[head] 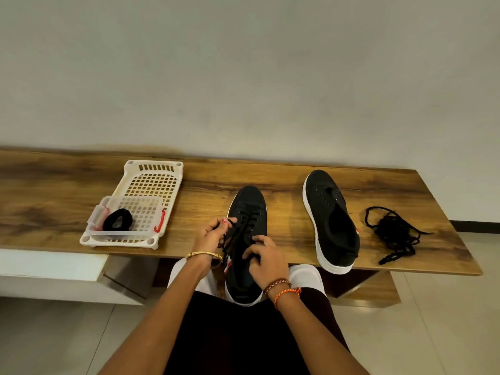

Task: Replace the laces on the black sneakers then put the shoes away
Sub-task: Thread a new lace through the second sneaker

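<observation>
Nearest the camera, a black canvas sneaker with a white rubber sole [244, 266] lies lengthwise with its heel over the person's lap and its toe resting on the long wood-grain surface [270, 174]. The right hand [266, 259], wearing braided orange and brown wrist threads, rests on the shoe's collar with curled fingers pinching the black lace [242, 231] near the upper eyelets. The left hand [209, 234], with a gold bangle at the wrist, sits just beside the shoe's left flank; its grip is closed, thumb and fingers pinching a lace end drawn out to the left. The lace crosses several lower eyelets; the upper eyelets on the tongue side appear unthreaded. A red and white mark shows on the shoe's left side. To the right, well apart, a second black sneaker with white sole [331, 221] lies flat on the surface, toe away, with open eyelets and no lace. Just beyond its right side lies a loose tangled pile of black laces [396, 234]. To the left, a cream slotted plastic tray [151, 182] carries a clear plastic box with red clips [130, 219], which contains a coiled black lace bundle [117, 219]. A plain pale wall [243, 71] stands behind.
</observation>
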